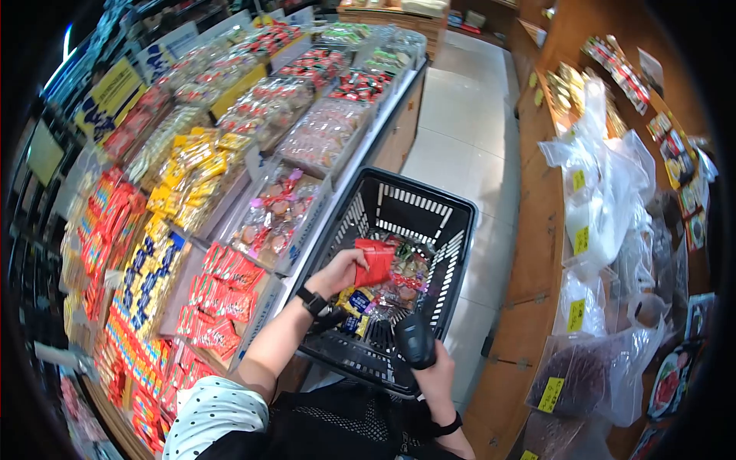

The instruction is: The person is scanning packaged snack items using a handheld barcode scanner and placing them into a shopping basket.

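My left hand (343, 271) is closed on a flat red packet (375, 262) over the inside of a black shopping basket (465, 222). Near the basket's front right corner, my right hand (437, 376) grips a black handheld device (415, 342) shaped like a barcode scanner. Inside the basket lie clear-wrapped snack packs (409, 268) and several yellow and blue packets (356, 300). The red packet and left forearm hide part of the basket's contents and left side.
Sloping bins on the left hold red packets (219, 295), yellow packets (197, 174) and clear-wrapped sweets (277, 212). On the right, wooden shelving (521, 284) bears plastic bags with yellow labels (586, 207). A tiled aisle (469, 107) runs ahead between them.
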`<state>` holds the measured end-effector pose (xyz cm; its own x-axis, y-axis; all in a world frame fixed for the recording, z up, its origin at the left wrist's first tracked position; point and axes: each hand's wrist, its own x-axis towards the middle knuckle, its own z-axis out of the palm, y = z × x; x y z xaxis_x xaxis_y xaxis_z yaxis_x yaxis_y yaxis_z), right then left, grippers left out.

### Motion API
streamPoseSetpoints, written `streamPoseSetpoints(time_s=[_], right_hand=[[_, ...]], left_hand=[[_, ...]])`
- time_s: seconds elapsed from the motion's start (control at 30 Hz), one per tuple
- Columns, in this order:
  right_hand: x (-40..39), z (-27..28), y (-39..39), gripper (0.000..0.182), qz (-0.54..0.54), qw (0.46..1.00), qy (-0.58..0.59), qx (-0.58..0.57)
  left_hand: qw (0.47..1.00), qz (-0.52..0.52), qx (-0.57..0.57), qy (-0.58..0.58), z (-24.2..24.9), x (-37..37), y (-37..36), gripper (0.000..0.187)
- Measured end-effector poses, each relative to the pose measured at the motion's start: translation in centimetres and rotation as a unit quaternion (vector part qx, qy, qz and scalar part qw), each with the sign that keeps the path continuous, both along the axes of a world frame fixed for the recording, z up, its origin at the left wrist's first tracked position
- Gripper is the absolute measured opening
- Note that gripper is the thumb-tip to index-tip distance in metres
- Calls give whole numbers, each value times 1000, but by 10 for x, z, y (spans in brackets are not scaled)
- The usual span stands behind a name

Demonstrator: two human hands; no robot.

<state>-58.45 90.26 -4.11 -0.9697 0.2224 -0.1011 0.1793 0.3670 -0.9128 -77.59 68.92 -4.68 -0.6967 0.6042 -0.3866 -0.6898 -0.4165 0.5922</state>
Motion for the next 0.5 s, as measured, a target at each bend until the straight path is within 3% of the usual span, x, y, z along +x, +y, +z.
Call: streamPoseSetpoints(time_s=[0.07, 0.13, 0.27, 0.33, 0.4, 0.5], right_hand=[[-9, 14, 6, 36, -21, 995, -4, -99], [-15, 22, 7, 36, -8, 993, 28, -116], [-25, 23, -1, 33, 131, 991, 32, -20], [-26, 11, -12, 30, 174, 972, 74, 139], [-28, 8, -25, 29, 218, 953, 122, 171], [-28, 3, -34, 34, 275, 923, 183, 199]], left_hand=[[998, 14, 64, 17, 15, 29, -9, 66], [994, 26, 103, -8, 16, 53, -17, 67], [992, 98, 63, -40, 7, 93, -35, 64], [992, 119, -6, -33, 8, 109, -49, 62], [990, 141, -19, 11, 5, 122, -72, 56], [957, 215, -171, 94, 60, 142, -94, 51]])
